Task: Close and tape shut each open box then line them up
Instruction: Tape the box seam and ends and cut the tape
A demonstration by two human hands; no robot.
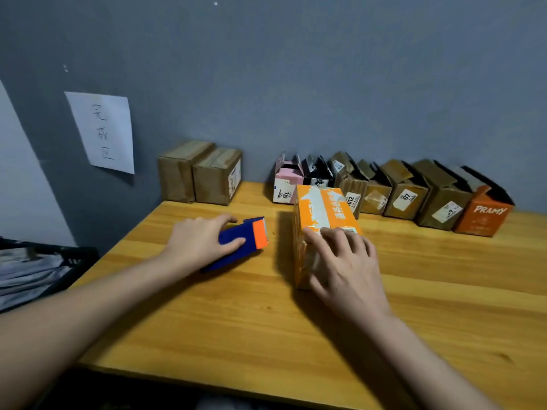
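Nearest the camera, the person's right hand [343,261] lies flat over the near end of the oblong orange-and-white printed cardboard box [322,220], fingers spread and pressing rather than curled round it. The box stands mid-table on the glossy yellow wooden tabletop [414,306]. To its left, the left hand [201,241] wraps loosely round the blue plastic tape dispenser with the orange front [242,241], which rests on the wood, thumb on its near side.

The risks, as a judgement: thin, springy card flaps may lift once the pressing hand shifts, so tape could bridge a gap or wrinkle; on smooth varnish the light box may slide when the dispenser drags across it.

Farther back against the matte grey wall, two plain brown taped cardboard boxes [201,173] sit side by side on the left. Well apart to the right, a row of open-flapped boxes [399,190] waits, pink, black, brown and orange.
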